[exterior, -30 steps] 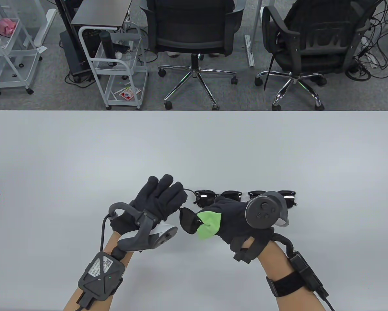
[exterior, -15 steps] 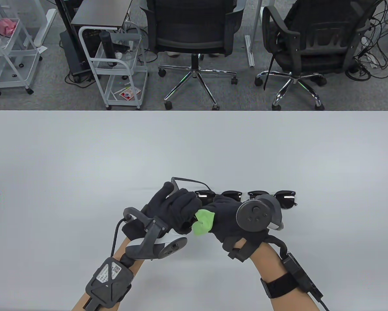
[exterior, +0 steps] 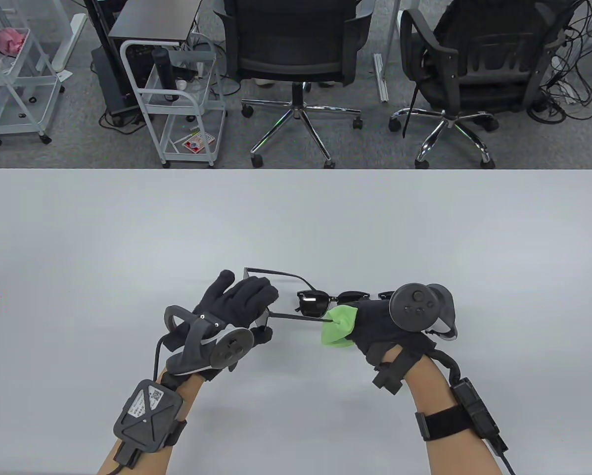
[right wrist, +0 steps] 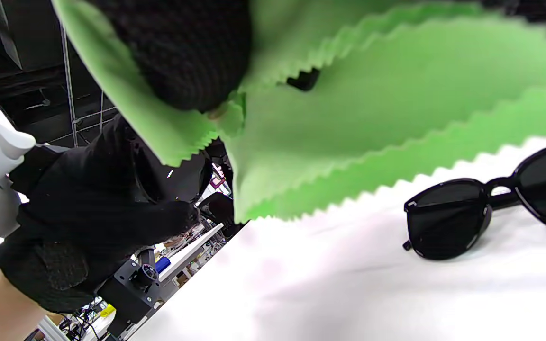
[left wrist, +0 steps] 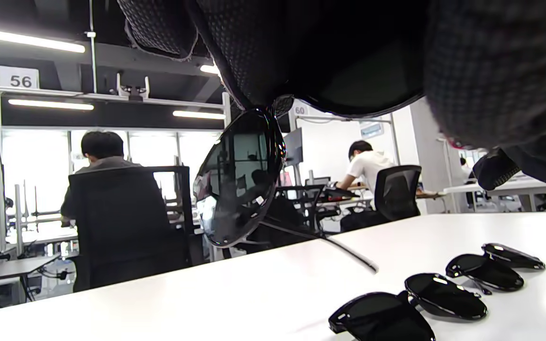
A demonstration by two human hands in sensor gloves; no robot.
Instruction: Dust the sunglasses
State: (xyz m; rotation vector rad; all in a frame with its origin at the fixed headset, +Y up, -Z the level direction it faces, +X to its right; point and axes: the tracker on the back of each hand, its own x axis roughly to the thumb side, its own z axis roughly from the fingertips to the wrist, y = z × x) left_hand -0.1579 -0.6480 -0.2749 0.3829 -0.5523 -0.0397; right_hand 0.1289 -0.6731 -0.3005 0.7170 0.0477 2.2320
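My left hand (exterior: 241, 299) grips a black pair of sunglasses (exterior: 296, 317) by the front, with both temples open and pointing right. Its lenses are hidden under the glove in the table view; one lens (left wrist: 240, 180) hangs below my fingers in the left wrist view. My right hand (exterior: 370, 321) holds a green cloth (exterior: 338, 324) and pinches it around the tip of the near temple. The cloth (right wrist: 349, 118) fills the right wrist view, folded over my fingertip (right wrist: 183, 52).
Two more black sunglasses lie in a row on the white table (exterior: 127, 222) just behind my hands: one (exterior: 315, 303) in the open, one (exterior: 386, 296) mostly hidden by my right tracker. They show in the left wrist view (left wrist: 443, 293) too.
My left hand moved left and turned the glasses so the temples point right. My right hand moved right, and the cloth went from the lens out to the temple tip.
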